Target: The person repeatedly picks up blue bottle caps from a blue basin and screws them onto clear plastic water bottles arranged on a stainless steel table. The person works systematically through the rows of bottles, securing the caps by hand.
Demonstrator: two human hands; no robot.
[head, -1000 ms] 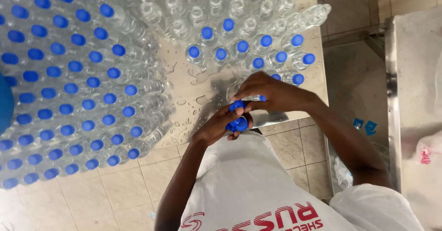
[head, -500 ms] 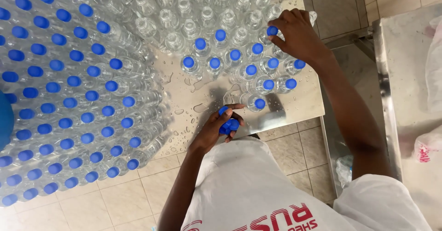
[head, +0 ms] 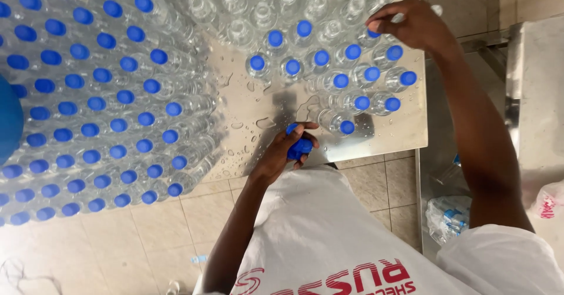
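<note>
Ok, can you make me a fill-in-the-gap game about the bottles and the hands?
1. The left hand holds loose caps coloured ____.
2. The right hand reaches a bottle at the ____ edge of the table.
3. The bottles at the table's far end have no ____.
4. The metal table is spotted with drops of ____.

Missing words: blue; right; caps; water
</note>
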